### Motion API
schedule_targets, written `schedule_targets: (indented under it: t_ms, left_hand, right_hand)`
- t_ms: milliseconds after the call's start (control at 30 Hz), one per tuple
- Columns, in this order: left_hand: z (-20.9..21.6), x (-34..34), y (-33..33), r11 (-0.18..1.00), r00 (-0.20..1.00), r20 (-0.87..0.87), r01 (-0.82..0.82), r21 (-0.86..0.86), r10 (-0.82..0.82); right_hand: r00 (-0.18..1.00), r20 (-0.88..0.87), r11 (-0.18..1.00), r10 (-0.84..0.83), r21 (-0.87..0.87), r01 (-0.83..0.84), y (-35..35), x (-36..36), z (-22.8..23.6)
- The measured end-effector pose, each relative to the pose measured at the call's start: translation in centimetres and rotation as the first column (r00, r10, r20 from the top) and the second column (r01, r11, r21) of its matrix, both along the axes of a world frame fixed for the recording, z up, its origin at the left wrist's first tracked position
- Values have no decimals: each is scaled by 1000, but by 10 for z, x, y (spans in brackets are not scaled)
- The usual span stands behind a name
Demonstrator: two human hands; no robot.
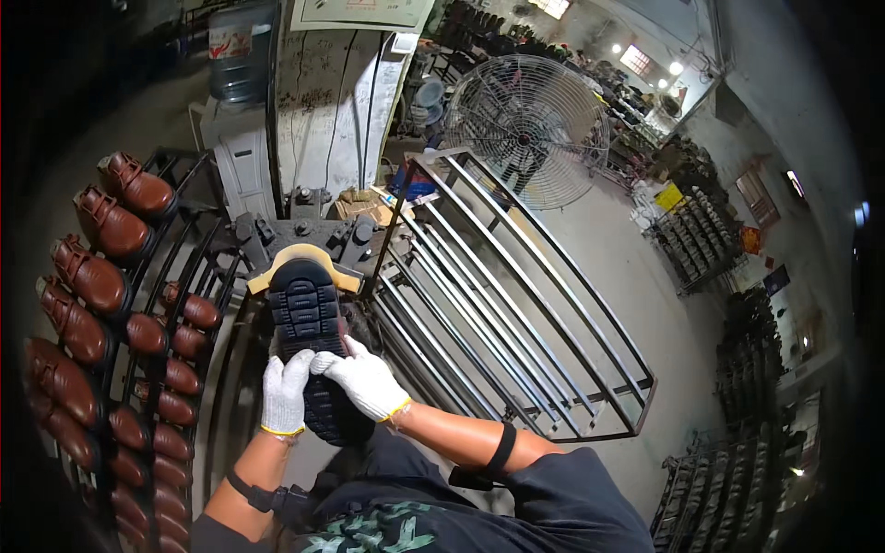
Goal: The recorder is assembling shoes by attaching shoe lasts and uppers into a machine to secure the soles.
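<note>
Brown shoes (97, 276) crowd the far left; a wide elbow might knock one. Left hand (287, 396), gloved, grips the near-left edge of the sole-up black shoe (307, 318), toward the curved yellow pad (346, 279); slick knit could let it twist. Right hand (367, 378) grips its right side; uneven pressure might skew it. Metal frame (518, 309) beyond: forearm bump risk.
</note>
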State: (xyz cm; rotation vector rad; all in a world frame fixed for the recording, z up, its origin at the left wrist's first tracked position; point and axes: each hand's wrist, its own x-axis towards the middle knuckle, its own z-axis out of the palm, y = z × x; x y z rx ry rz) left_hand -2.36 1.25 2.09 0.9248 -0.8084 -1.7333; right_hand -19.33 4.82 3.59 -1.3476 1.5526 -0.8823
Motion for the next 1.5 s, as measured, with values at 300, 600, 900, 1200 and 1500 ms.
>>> schedule_targets:
  t_ms: [300,600,900,1200,1500]
  left_hand:
    - [-39,-3,10,945,885,455,62,-322,98]
    - [-63,3,24,897,917,354,-9,-443,184]
    - [112,6,-103,585,789,610,462,-666,71]
    - [103,20,66,282,816,536,474,-834,215]
    - [-17,204,151,982,968,237,-121,143,85]
  right_hand:
    - [989,-117,983,-88,-171,68,3,6,-33]
    - [806,-531,855,-263,-515,-61,16,24,-46]
    - [951,-227,973,-211,-137,184,25,47,6]
    - [902,429,946,51,-311,94,104,18,-18]
    - [584,637,647,502,171,-743,101,81,-49]
